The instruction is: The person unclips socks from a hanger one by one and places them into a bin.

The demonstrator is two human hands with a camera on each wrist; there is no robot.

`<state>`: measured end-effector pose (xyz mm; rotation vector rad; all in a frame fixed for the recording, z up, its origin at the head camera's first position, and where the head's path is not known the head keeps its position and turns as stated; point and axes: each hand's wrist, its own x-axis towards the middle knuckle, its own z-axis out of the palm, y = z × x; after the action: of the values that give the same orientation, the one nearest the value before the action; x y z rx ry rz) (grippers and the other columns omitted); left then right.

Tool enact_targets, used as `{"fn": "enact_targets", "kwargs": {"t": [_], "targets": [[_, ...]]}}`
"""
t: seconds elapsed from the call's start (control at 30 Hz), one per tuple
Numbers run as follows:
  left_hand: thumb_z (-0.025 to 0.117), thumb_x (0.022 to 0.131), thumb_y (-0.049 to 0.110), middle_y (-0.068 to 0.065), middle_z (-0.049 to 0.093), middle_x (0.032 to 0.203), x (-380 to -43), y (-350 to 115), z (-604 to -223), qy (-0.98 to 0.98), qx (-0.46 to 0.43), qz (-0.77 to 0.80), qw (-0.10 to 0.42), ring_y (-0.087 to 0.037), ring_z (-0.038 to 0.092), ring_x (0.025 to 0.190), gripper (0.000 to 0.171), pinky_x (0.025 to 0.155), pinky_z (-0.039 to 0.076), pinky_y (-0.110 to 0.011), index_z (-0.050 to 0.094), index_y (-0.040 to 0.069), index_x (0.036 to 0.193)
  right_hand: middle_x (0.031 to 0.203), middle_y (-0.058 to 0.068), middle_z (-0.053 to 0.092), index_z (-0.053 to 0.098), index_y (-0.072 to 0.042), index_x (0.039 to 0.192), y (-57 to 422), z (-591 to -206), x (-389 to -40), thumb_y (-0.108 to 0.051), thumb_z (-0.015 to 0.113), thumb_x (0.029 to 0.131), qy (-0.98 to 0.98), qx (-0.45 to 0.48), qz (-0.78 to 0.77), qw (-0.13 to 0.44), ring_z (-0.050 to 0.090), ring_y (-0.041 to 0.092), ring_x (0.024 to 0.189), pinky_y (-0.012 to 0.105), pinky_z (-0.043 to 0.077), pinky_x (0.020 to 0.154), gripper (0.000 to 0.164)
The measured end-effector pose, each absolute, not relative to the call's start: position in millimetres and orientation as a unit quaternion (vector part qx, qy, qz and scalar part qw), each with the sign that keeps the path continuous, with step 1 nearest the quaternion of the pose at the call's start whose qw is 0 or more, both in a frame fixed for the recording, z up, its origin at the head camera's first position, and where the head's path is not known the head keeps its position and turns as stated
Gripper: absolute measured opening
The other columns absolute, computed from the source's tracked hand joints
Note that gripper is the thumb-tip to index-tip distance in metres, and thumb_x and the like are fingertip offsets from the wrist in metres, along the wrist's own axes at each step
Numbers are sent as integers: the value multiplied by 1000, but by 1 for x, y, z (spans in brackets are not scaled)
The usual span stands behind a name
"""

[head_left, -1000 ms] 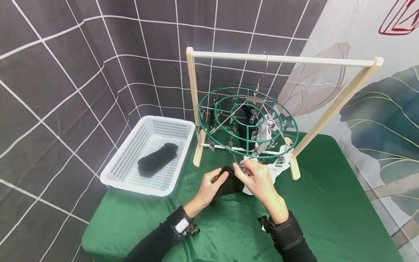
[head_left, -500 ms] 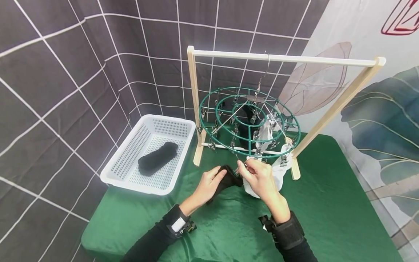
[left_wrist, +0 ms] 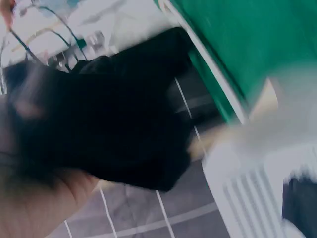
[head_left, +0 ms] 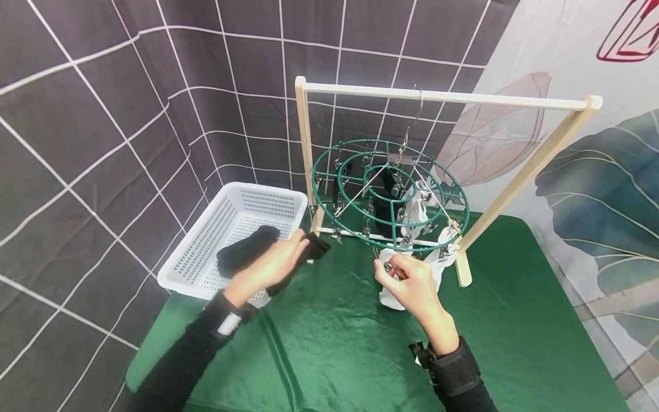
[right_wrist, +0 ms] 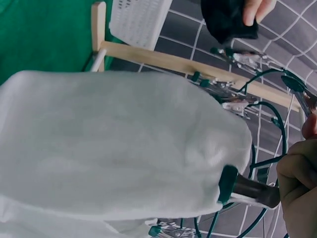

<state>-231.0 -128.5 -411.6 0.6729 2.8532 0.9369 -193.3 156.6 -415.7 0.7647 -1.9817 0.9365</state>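
My left hand [head_left: 270, 263] grips a black sock [head_left: 314, 249] by the near edge of the white basket [head_left: 198, 229]; the sock fills much of the left wrist view, blurred. Under the front of the round green clip hanger [head_left: 392, 217], my right hand [head_left: 409, 283] pinches a metal clip [right_wrist: 299, 89] between thumb and finger. Nothing hangs from that clip in the right wrist view. Close behind this hand hangs a white sock [head_left: 393, 298], held by another clip [right_wrist: 228, 184]. A dark sock [head_left: 242, 252] lies in the basket, partly covered by the left hand.
The hanger hooks onto the white bar [head_left: 360, 90] of a wooden stand [head_left: 538, 154]. More white socks [head_left: 444, 256] and a black sock [head_left: 385, 209] hang from it, with several bare clips on its left. A green cloth [head_left: 350, 355] covers the table.
My left hand has pulled the black sock away from the right hand and moved left to the basket. My right hand stays at the hanger's front, holding the clip.
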Motion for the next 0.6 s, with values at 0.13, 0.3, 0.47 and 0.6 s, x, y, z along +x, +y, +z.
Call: {"fn": "enact_targets", "kwargs": {"t": [0.13,0.3,0.47,0.6], "targets": [[28,105,24,-20,60,88,-264,-163,-413,945,205,242,80,-30,63,74,35,67,54,-39,43,-2,122,53,-13,31,39,-16,54,154,-416,-192,-22,61,83,-787,306,369,389,27,0,47,14,20,44,37],[26,104,14,-41,39,132,-302,-197,-431,962,181,160,128,-49,43,123,49,104,34,-52,24,-24,135,54,-14,29,36,-15,54,153,-417,-191,-24,59,85,-794,307,352,389,27,-1,47,14,20,44,40],[28,102,11,-43,39,130,-321,-212,-455,964,169,114,169,-51,41,123,47,106,32,-52,26,-26,132,54,-15,28,34,-17,54,154,-417,-190,-25,59,85,-800,301,348,384,26,-1,47,15,19,44,40],[25,103,15,-41,40,131,-326,-218,-474,967,165,98,168,-50,42,123,49,105,32,-52,24,-23,135,54,-15,28,34,-18,54,155,-416,-190,-25,59,85,-802,300,347,383,26,0,47,15,20,44,40]]}}
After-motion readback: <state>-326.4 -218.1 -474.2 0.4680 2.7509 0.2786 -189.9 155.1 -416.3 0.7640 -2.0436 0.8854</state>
